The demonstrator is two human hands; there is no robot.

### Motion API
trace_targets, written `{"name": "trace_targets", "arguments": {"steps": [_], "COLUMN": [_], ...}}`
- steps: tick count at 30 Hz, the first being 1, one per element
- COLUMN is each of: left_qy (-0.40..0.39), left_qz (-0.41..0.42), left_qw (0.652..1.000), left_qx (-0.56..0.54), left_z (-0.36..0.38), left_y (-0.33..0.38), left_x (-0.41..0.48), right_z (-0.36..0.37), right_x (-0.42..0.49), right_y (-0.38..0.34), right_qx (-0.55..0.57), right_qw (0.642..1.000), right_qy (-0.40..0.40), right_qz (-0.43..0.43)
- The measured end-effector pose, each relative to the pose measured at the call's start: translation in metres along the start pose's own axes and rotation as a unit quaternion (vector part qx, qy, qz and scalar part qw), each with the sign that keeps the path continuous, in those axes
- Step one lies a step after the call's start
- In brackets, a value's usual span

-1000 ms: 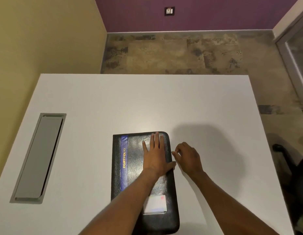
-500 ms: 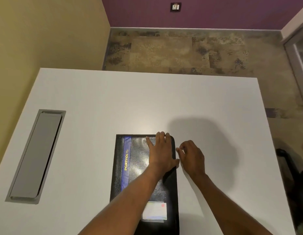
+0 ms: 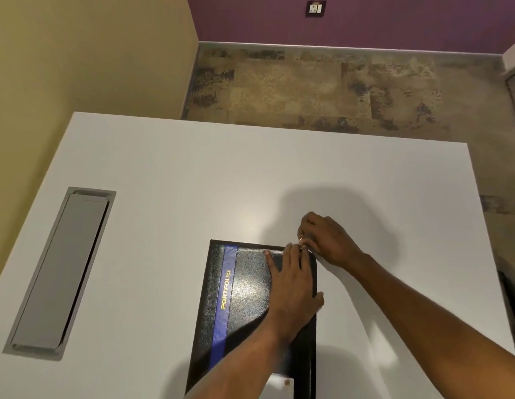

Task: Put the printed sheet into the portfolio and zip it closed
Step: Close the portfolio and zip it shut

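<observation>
A black portfolio (image 3: 244,289) with a blue stripe and gold "PORTFOLIO" lettering lies closed on the white table (image 3: 193,182). My left hand (image 3: 290,286) presses flat on its cover near the far right corner, fingers spread. My right hand (image 3: 322,240) pinches a small metal zip pull (image 3: 300,243) at the portfolio's far right corner. A white card with a red dot (image 3: 280,384) shows on the cover's near end. The printed sheet is not visible.
A grey cable hatch (image 3: 63,272) is set into the table at the left. Beyond the table's far edge lies patterned floor, with a yellow wall left and a purple wall behind. A dark chair part (image 3: 509,306) shows at the right edge.
My right hand has moved along the portfolio's right edge up to its far right corner. My left hand has stayed pressed on the cover. The camera has tilted a little.
</observation>
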State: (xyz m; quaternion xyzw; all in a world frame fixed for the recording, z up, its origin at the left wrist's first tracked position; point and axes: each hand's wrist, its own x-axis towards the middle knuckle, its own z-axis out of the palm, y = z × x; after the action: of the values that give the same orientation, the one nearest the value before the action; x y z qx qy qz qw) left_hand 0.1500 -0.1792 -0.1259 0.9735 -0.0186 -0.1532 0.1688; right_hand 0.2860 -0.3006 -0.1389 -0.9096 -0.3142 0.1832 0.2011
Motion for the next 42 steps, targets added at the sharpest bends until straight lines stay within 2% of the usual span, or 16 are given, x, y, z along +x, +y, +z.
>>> {"name": "trace_targets", "arguments": {"steps": [8, 20, 31, 37, 42], "left_qy": [-0.012, -0.059, -0.073, 0.019, 0.012], "left_qz": [0.003, 0.021, 0.039, 0.074, 0.010], "left_qw": [1.000, 0.997, 0.996, 0.997, 1.000], "left_qx": [-0.002, 0.038, 0.018, 0.017, 0.016], "left_z": [-0.004, -0.012, 0.009, 0.010, -0.013], "left_y": [-0.003, 0.009, 0.003, -0.009, -0.028], "left_x": [0.002, -0.006, -0.014, -0.025, -0.039], "right_z": [-0.011, 0.002, 0.014, 0.013, -0.004], "right_x": [0.045, 0.098, 0.118, 0.099, 0.054], "right_y": [-0.020, -0.083, -0.120, -0.115, -0.117], "right_qx": [-0.040, -0.028, -0.059, -0.057, 0.015], "right_qw": [0.991, 0.984, 0.990, 0.994, 0.999], "right_qy": [-0.087, -0.090, -0.064, -0.047, 0.041], "right_qz": [-0.091, -0.152, -0.115, -0.081, 0.002]}}
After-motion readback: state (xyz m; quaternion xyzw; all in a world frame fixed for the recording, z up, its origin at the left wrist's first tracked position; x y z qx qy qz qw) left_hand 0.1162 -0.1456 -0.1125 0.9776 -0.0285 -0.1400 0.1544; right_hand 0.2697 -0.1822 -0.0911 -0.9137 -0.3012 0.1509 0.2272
